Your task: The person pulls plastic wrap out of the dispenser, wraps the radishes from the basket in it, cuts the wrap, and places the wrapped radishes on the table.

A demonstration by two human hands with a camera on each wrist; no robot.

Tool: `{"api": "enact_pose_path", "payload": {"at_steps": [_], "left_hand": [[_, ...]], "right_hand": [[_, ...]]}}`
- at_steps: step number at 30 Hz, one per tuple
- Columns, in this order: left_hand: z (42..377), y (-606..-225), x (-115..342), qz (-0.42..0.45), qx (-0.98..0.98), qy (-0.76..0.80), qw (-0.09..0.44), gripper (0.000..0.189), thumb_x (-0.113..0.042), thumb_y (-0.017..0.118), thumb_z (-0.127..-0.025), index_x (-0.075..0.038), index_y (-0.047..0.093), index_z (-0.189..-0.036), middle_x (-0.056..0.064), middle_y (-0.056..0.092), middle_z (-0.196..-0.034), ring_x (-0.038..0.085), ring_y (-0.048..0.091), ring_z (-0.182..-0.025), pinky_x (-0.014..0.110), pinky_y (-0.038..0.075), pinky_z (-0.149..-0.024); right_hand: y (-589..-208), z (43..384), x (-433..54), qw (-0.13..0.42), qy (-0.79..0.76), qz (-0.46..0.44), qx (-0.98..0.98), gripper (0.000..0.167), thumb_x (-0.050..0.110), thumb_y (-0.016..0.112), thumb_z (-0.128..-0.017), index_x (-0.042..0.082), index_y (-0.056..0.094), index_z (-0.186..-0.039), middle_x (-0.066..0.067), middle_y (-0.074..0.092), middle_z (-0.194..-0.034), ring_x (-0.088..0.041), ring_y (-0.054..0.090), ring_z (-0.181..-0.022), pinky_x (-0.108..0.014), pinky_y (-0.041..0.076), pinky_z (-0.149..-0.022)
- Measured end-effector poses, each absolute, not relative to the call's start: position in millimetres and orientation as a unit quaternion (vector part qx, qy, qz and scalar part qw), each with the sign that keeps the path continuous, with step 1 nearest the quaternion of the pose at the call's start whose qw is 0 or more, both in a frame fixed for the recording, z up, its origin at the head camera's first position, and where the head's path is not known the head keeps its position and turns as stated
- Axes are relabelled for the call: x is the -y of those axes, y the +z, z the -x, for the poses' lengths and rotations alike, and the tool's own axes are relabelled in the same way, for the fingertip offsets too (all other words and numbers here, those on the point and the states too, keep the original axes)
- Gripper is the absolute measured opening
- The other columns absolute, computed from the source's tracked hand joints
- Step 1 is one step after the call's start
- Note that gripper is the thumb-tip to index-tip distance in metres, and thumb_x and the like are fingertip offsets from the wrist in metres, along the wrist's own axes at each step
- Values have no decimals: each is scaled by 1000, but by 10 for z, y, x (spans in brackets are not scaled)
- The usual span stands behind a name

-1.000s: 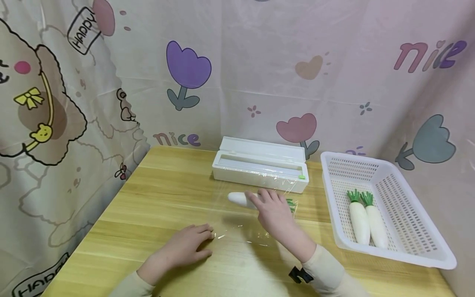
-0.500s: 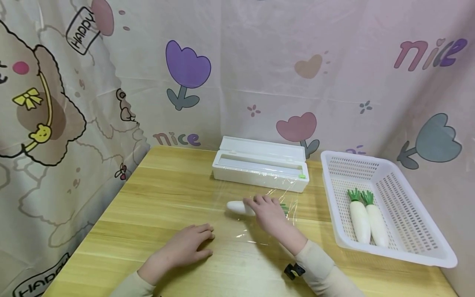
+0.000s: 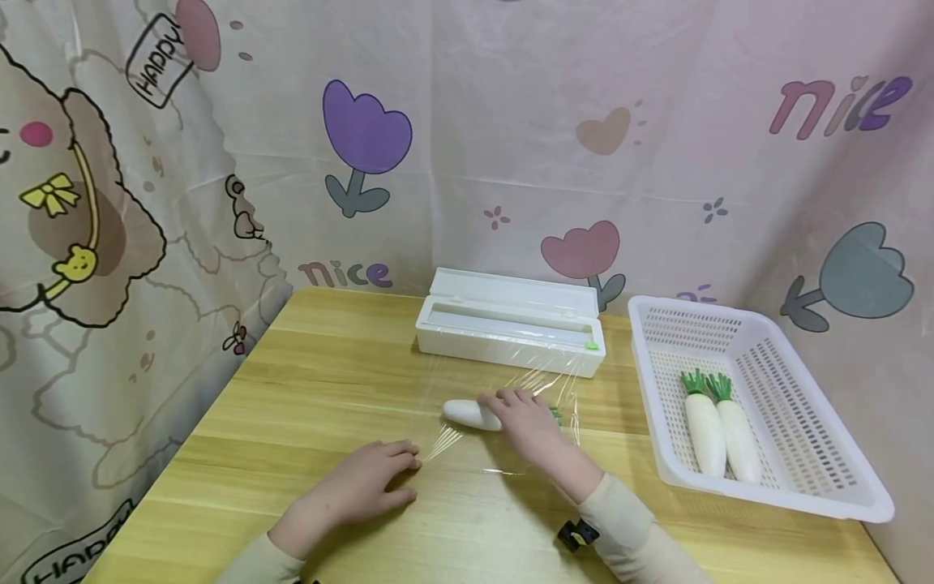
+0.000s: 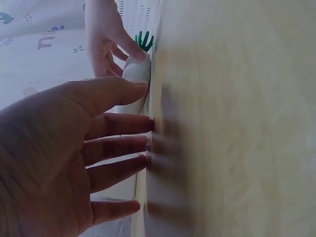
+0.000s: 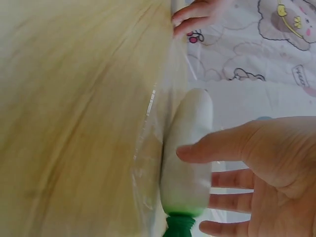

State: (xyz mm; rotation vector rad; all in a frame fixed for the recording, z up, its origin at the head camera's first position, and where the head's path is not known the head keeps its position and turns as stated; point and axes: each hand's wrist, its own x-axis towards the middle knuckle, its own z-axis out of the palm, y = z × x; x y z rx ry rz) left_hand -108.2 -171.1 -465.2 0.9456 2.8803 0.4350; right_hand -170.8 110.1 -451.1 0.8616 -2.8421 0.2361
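Note:
A white radish (image 3: 471,414) with green stalks lies sideways on clear plastic wrap (image 3: 467,460) spread over the table. My right hand (image 3: 530,423) holds it from above; the right wrist view shows the thumb on one side of the radish (image 5: 190,173) and the fingers at the other. To the left, my left hand (image 3: 365,483) rests its fingertips at the wrap's near left corner, the fingers fairly straight (image 4: 118,170). Behind the radish stands a white wrap dispenser (image 3: 503,350), its lid up, with the film running out over its front.
On the right, a white plastic basket (image 3: 824,503) contains two more white radishes (image 3: 706,434). A patterned curtain (image 3: 467,162) hangs behind and to the left of the wooden table (image 3: 292,389).
My right hand has drawn the radish a short way toward me across the wrap. Creases now run from the film's left corner to the radish. My left hand stays put.

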Motion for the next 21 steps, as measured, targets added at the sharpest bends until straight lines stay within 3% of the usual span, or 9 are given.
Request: {"api": "enact_pose_path", "payload": {"at_steps": [3,11,18,21], "left_hand": [[1089,-4633,1715,-310,-940,139,42,38,-38,64,-91,-13,67,-119,6,61,-134,28,57,-125,55,42,-106],[1094,-4621,1716,-312,-941,130,35,39,-38,63,-92,-13,66,-120,6,62,-133,25,58,-124,56,40,-108],[1130,-4622,1718,-319,-938,134,23,34,-35,64,-91,-13,67,-118,5,63,-130,24,60,-121,58,41,-106],[1142,-4614,1723,-322,-937,134,19,32,-34,65,-91,-14,67,-116,5,64,-129,24,61,-120,59,41,-105]], "right_hand": [[-4486,1656,-1203,92,110,-293,945,68,11,80,-75,17,53,-137,-14,61,-127,-37,58,-115,-55,51,-91],[-4445,1397,-1638,161,127,-317,926,67,7,82,-70,9,57,-132,-12,62,-124,-32,60,-112,-50,54,-89],[-4540,1176,-2012,143,111,-329,927,55,9,81,-70,4,65,-122,-13,67,-121,-30,66,-107,-46,55,-91],[-4573,1086,-2121,94,105,-326,935,52,13,79,-73,4,65,-123,-15,65,-126,-32,66,-109,-45,54,-93]]}}
